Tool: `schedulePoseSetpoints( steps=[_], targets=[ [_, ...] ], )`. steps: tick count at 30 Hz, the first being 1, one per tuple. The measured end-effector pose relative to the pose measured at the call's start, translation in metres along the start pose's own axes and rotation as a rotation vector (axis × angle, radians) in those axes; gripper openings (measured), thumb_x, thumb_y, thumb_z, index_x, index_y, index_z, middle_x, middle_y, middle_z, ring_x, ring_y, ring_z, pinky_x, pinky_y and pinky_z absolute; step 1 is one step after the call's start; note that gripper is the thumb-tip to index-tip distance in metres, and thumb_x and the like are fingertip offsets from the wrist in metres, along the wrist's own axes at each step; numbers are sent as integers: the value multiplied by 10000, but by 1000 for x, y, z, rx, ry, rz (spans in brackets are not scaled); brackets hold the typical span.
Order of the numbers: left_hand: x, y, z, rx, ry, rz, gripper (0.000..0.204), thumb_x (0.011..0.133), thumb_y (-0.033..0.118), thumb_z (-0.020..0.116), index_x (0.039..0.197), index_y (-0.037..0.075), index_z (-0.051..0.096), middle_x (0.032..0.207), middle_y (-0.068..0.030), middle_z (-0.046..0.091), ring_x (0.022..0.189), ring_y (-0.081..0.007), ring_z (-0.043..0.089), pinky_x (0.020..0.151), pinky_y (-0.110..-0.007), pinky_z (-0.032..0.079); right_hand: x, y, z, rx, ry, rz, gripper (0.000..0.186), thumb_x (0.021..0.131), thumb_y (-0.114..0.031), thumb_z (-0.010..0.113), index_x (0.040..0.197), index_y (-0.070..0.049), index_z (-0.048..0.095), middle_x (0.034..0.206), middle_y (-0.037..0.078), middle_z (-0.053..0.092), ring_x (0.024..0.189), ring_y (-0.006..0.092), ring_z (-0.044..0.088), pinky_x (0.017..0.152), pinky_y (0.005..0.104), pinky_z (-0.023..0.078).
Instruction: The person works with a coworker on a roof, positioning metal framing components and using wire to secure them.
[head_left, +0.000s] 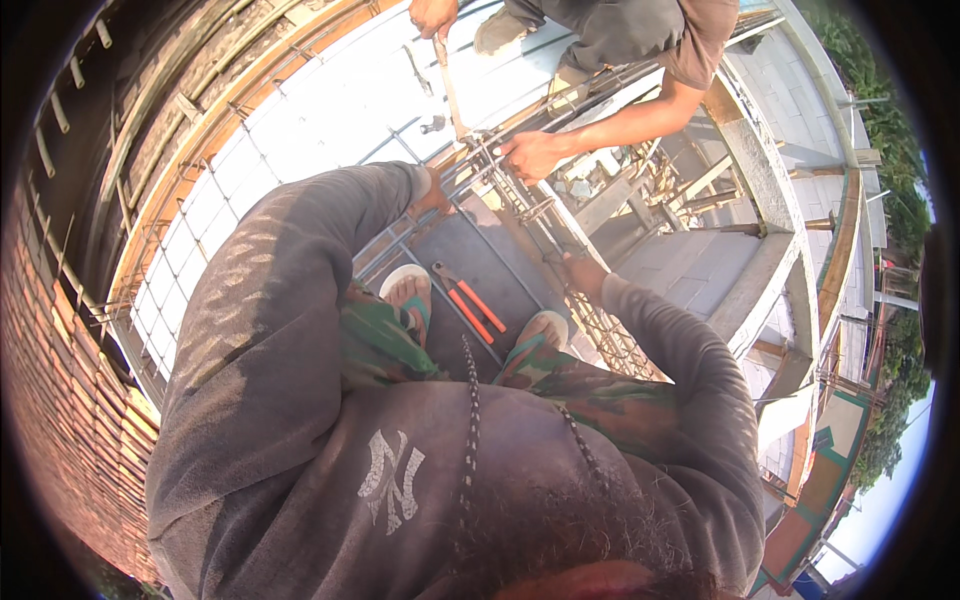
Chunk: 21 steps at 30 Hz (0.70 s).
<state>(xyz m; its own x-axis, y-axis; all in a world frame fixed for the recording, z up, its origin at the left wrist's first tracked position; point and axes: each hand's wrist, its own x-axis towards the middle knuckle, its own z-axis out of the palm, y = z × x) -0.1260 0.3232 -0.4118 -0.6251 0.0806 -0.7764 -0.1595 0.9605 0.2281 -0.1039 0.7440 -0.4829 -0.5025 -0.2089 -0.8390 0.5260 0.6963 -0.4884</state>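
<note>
At the far left, rows of roof tiles point(75, 430) curve along the rim, and beyond them a grid of thin bars point(197, 225) lies over a bright white surface. The person's left sleeve point(265, 270) reaches forward from the near left. Its left hand point(430, 193) is at the steel rods point(398, 240), partly hidden; I cannot tell whether the fingers are closed on one. Below it, the left foot point(410, 293) stands in a sandal on the grey board point(440, 243). A pair of pliers point(470, 315) with orange handles lies between the feet.

At the far middle, a co-worker's one hand point(433, 17) grips a stick-like tool point(452, 90), its near end at the rods. To the right, the steel cage point(536, 212) slants from the far middle toward the near right. The co-worker's other hand point(533, 157) is at its far end. The right foot point(543, 328) is just left of the cage. The person's right hand point(585, 277) is at the cage's right side, nearer; its grip cannot be made out. Farther right stand pale block walls point(790, 100).
</note>
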Motion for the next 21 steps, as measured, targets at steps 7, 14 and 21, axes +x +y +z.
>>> schedulePoseSetpoints(
  steps=[7,14,21],
  targets=[
    [8,-8,4,-17,-48,-21,667,816,637,681,659,-11,717,610,-109,668,577,-232,646,609,-400,531,2,-4,1,63,-20,19,511,1048,-457,418,1063,7,629,907,87,613,811,216,567,754,385,463],
    [6,-8,5,-49,-32,-25,669,816,632,685,705,-27,722,636,-120,673,587,-231,651,617,-406,532,-1,-7,3,86,11,24,486,1050,-435,425,1049,3,634,907,92,612,813,221,567,751,391,465],
    [12,-12,7,-49,-36,-40,671,818,636,672,706,-24,726,646,-121,687,627,-241,666,654,-408,538,-6,-16,2,-100,-14,-28,542,1057,-456,378,964,5,649,838,105,615,766,219,555,727,389,444]
  ],
)
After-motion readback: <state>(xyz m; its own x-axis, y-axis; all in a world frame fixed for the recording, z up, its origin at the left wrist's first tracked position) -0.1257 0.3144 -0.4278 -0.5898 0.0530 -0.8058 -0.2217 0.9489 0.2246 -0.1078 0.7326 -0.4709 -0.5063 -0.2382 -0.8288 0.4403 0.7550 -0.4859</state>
